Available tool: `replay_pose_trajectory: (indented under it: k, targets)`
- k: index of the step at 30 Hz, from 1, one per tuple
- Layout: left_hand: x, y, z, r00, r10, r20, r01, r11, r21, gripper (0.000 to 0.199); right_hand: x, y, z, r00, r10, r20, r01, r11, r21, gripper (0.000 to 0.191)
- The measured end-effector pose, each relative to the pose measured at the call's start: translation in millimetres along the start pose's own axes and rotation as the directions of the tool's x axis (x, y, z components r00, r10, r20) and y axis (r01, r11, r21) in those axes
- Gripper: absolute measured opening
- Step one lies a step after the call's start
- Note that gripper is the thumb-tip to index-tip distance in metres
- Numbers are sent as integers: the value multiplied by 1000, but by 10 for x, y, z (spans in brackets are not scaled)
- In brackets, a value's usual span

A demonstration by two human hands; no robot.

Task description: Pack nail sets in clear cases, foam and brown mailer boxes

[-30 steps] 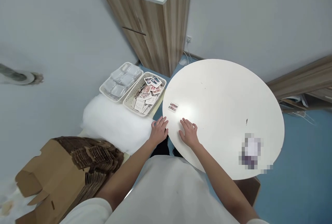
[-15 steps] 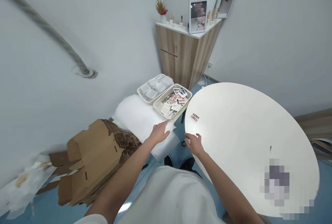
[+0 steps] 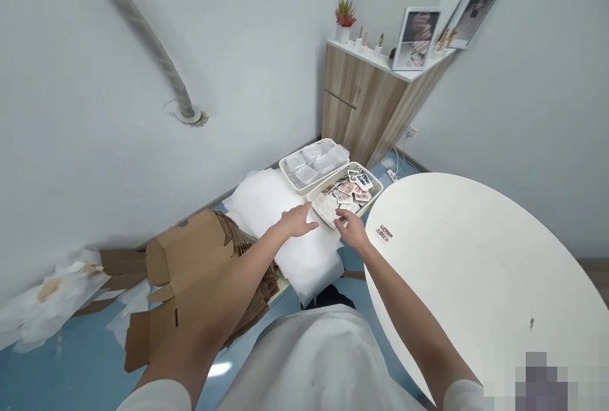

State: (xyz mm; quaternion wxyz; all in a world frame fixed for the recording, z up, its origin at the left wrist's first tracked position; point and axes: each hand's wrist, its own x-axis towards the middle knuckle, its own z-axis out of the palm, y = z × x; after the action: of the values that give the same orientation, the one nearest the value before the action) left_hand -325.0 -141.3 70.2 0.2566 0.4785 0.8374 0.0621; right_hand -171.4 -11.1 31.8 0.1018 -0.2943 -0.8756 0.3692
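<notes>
My left hand, fingers apart and holding nothing, is over the white foam sheets, close to the near left corner of a white plastic basket. At that basket's near right side is my right hand, its fingers spread; whether the fingertips touch the basket or the cards is unclear. Inside lie many small printed cards, some white, some pinkish, two with dark nail-like shapes on top. Behind it stands a second white basket holding clear plastic-wrapped packs.
The round white table fills the right, with a small nail-patterned card near its left edge. Flattened cardboard boxes are stacked at left. A wooden cabinet with picture frames stands in the corner; a power strip lies on the floor.
My right hand has moved from the table's edge to the card basket. My left hand has come forward to the basket's near corner. The view has shifted left.
</notes>
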Motion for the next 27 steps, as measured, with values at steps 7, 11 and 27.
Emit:
replay_pose_trajectory:
  k: [7, 11, 27]
  targets:
    - [606, -338, -67, 982, -175, -68, 144, 933, -328, 69, 967, -55, 265, 1000, -19, 17, 16, 987, 157, 41]
    - [946, -399, -62, 952, -301, -65, 269, 916, -299, 61, 1427, -64, 491, 992, -120, 29, 117, 988, 101, 35]
    - [1233, -561, 62, 911, -412, 27, 399, 861, -314, 50, 1804, -9, 920, 993, -48, 108, 61, 990, -125, 46]
